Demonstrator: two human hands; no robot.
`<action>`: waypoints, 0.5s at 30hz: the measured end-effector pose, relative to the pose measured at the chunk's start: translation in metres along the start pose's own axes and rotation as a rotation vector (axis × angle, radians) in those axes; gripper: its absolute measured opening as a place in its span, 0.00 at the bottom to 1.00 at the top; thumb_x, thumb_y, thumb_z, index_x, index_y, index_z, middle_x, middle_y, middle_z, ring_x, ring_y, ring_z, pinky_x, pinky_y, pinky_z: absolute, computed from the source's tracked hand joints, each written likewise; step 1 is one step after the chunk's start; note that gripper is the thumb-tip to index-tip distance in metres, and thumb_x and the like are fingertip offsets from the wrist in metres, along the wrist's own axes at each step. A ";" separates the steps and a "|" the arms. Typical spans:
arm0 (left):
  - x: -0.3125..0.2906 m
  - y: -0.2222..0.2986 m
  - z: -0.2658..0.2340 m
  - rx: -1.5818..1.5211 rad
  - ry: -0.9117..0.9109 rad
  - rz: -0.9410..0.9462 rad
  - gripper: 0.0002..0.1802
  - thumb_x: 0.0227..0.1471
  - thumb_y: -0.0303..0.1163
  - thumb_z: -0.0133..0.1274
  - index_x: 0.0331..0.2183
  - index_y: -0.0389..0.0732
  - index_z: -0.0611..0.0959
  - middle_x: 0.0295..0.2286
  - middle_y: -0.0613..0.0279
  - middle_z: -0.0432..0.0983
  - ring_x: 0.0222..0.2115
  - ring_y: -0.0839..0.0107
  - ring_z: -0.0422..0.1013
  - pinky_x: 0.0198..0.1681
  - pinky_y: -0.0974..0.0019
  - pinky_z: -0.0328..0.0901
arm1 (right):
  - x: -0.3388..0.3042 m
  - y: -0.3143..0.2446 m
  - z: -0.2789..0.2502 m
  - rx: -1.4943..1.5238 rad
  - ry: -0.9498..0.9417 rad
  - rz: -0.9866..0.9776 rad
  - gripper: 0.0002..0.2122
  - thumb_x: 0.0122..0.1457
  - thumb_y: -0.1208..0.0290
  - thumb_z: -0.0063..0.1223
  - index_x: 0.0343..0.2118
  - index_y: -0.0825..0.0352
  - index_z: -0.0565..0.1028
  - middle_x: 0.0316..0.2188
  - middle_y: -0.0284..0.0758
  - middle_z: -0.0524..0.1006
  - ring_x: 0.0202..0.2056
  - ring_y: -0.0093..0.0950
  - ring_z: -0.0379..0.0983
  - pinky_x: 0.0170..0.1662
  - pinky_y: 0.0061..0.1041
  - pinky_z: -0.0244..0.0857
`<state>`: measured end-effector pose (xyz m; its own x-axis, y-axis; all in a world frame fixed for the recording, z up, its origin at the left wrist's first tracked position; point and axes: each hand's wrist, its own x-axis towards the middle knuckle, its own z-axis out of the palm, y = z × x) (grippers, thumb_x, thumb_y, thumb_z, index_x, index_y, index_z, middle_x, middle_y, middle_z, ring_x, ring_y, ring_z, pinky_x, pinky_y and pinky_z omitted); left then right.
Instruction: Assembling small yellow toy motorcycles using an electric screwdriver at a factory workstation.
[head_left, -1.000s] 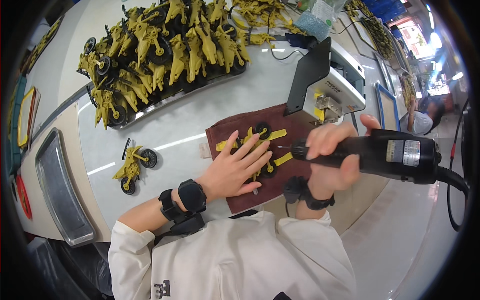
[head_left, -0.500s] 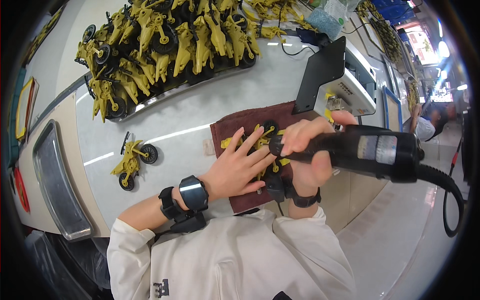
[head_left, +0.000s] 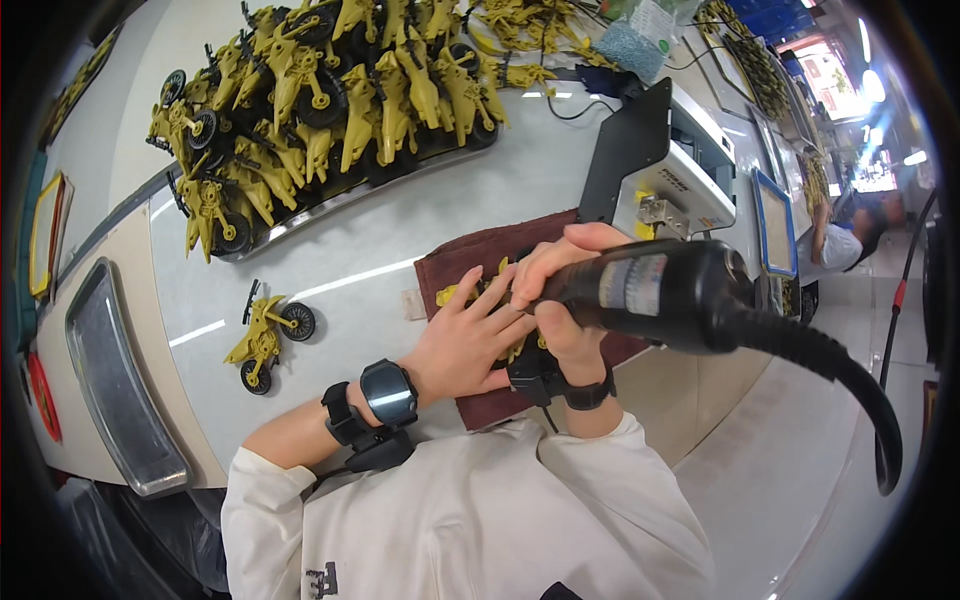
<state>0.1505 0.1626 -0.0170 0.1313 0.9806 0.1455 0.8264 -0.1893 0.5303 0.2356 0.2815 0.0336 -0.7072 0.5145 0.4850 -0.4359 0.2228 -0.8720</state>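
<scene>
My right hand (head_left: pixel 565 290) is wrapped around the front of a black corded electric screwdriver (head_left: pixel 655 290), which lies almost level and points left. Its tip is hidden behind my fingers. My left hand (head_left: pixel 465 340) lies palm down with fingers spread over a yellow toy motorcycle (head_left: pixel 446 297), which rests on a maroon cloth (head_left: pixel 470 246). Only bits of that toy show between my fingers. To the left, a second yellow toy motorcycle (head_left: pixel 262 335) with black wheels lies on the grey table, apart from both hands.
A metal tray (head_left: pixel 300 213) heaped with yellow toy motorcycles stands at the far left. A white and black machine (head_left: pixel 660 165) sits beyond the cloth. At the left edge is a shallow metal tray (head_left: pixel 130 380). The screwdriver's thick cable (head_left: pixel 850 385) hangs at right; another person (head_left: pixel 840 240) sits farther off.
My right hand and the screwdriver have moved left and its rear end has swung nearer to me. The left hand stays over the toy. The whole view has shifted slightly.
</scene>
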 end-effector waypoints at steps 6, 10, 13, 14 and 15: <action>0.004 0.004 -0.005 0.071 0.030 0.029 0.40 0.46 0.54 0.51 0.57 0.45 0.63 0.59 0.59 0.51 0.61 0.55 0.45 0.60 0.47 0.42 | 0.028 -0.070 -0.044 -0.225 0.467 -0.326 0.27 0.57 0.54 0.48 0.53 0.65 0.55 0.17 0.33 0.67 0.16 0.25 0.64 0.23 0.27 0.62; 0.004 0.005 -0.002 0.077 0.036 0.032 0.39 0.46 0.55 0.50 0.56 0.45 0.65 0.59 0.60 0.53 0.60 0.54 0.47 0.59 0.43 0.42 | 0.058 -0.085 -0.097 -0.286 0.605 -0.337 0.23 0.57 0.64 0.46 0.51 0.68 0.55 0.18 0.34 0.69 0.16 0.24 0.65 0.24 0.23 0.62; 0.004 0.002 -0.003 0.071 0.039 0.034 0.39 0.46 0.55 0.50 0.56 0.45 0.65 0.59 0.59 0.53 0.60 0.54 0.47 0.59 0.43 0.42 | 0.060 -0.056 -0.101 -0.377 0.548 -0.205 0.23 0.53 0.68 0.51 0.48 0.73 0.57 0.15 0.35 0.69 0.17 0.24 0.66 0.24 0.22 0.63; 0.003 0.002 -0.002 0.069 0.037 0.029 0.39 0.46 0.55 0.50 0.56 0.46 0.65 0.59 0.60 0.53 0.60 0.54 0.47 0.59 0.43 0.42 | 0.059 -0.055 -0.097 -0.375 0.545 -0.203 0.23 0.53 0.68 0.51 0.48 0.73 0.57 0.15 0.35 0.69 0.17 0.24 0.66 0.24 0.22 0.63; 0.003 0.001 -0.002 0.067 0.036 0.025 0.39 0.46 0.55 0.50 0.56 0.46 0.65 0.59 0.60 0.53 0.60 0.54 0.46 0.59 0.43 0.42 | 0.055 -0.055 -0.092 -0.359 0.563 -0.221 0.23 0.53 0.69 0.51 0.48 0.73 0.57 0.16 0.35 0.69 0.17 0.24 0.66 0.24 0.23 0.63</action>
<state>0.1506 0.1648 -0.0148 0.1336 0.9730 0.1881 0.8578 -0.2086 0.4697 0.2721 0.3741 0.1024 -0.1855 0.7545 0.6295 -0.2565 0.5812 -0.7723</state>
